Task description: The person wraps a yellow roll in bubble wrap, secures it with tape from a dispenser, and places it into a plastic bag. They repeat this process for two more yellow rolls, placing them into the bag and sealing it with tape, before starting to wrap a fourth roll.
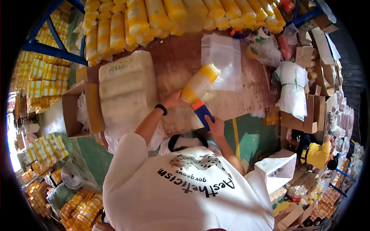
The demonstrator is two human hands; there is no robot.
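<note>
My left hand (172, 101), with a black band (162, 109) on its wrist, is closed around the lower end of a wrapped roll (198, 84). The roll has yellow ends and a pale middle and is held tilted over the table. My right hand (216, 125) grips a blue and orange tape dispenser (201, 114), its orange end right at the roll's lower end. Just beyond the roll, a clear plastic bag (221, 57) lies flat on the brown tabletop (175, 61).
Stacked yellow-ended rolls (137, 17) line the table's back. A large plastic-wrapped pack (127, 81) sits left, beside an open carton (83, 109). Toward the right are a tied bundle of white bags (291, 82) and tape rolls (263, 32). A person in yellow (318, 154) is farther right.
</note>
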